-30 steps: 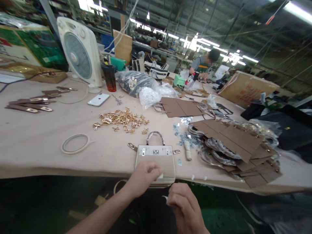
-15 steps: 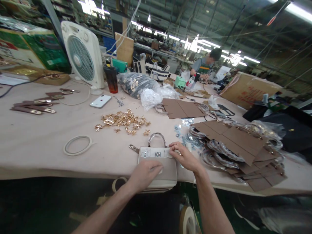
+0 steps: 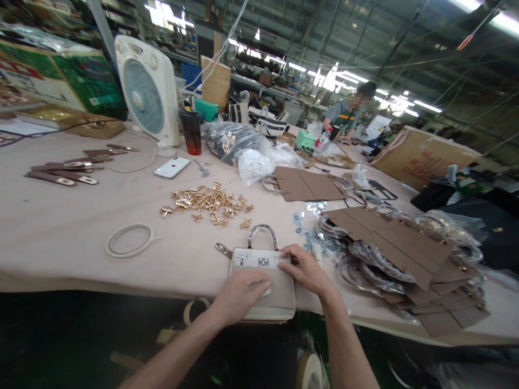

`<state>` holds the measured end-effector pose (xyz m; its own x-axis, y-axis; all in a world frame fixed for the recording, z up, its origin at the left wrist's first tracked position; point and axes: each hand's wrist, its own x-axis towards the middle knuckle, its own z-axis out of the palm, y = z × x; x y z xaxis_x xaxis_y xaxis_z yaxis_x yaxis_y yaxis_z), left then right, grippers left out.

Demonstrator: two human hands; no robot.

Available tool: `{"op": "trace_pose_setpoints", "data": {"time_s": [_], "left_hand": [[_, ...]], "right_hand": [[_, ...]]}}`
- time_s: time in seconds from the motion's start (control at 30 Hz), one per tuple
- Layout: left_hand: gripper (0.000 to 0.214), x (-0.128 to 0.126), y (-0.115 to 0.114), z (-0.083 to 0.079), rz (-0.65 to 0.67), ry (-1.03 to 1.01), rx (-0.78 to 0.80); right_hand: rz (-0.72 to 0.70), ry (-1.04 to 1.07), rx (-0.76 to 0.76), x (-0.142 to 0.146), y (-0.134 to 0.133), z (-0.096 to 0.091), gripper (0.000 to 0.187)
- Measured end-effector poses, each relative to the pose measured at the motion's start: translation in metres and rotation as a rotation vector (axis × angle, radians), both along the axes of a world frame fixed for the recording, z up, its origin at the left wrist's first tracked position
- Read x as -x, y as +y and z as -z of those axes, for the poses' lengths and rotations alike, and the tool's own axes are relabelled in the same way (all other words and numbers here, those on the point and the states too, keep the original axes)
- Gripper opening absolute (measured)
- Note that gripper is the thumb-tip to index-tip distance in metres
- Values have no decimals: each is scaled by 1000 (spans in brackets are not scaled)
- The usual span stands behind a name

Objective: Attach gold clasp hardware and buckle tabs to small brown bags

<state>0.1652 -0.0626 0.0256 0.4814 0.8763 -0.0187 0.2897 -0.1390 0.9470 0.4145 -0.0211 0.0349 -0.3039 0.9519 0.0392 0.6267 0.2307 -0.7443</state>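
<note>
A small beige handbag [image 3: 279,294] lies flat at the near edge of the table [image 3: 60,232], its wrapped handle [image 3: 263,232] pointing away from me. My left hand [image 3: 239,294] rests on the bag's front with fingers curled, pressing it down. My right hand [image 3: 306,267] sits at the bag's upper right corner, fingertips pinched on the metal strap end beside the clasp plate [image 3: 261,261]. A brown strap tab [image 3: 224,250] sticks out at the bag's left.
A pile of gold metal fittings [image 3: 208,202] and a tape ring [image 3: 130,240] lie to the left. Brown cardboard pieces with wrapped handles [image 3: 389,243] are stacked on the right. Further back are a phone [image 3: 171,167], a fan [image 3: 148,92], plastic bags and a person at work.
My right hand rose from below the table edge to the bag's upper right corner and stayed there. My left hand kept its place on the bag. The view shifted slightly.
</note>
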Motion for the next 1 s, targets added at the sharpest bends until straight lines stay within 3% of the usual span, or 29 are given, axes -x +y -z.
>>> {"op": "trace_pose_setpoints", "data": {"time_s": [0.13,0.4,0.53,0.7,0.77,0.87,1.0], "left_hand": [[30,0,-1,3,5,-24,28],[34,3,0,9,63,-25,28],[44,6,1,7,123,26,1],[80,8,3,6,140,110,8],[80,9,3,6,154,112,3],[77,11,2,7,166,100,-1],[72,13,2,7,148,124,-27]], "right_hand": [[53,64,95,-2,6,4,37],[144,165,160,1,14,16,27],[212,208,85,5,13,23,23],[387,210,-217,13,-19,6,24],[350,219,-242,20,-41,-5,21],[153,152,-225,34,-70,-16,19],[-26,-20,-230,51,-84,-12,23]]}}
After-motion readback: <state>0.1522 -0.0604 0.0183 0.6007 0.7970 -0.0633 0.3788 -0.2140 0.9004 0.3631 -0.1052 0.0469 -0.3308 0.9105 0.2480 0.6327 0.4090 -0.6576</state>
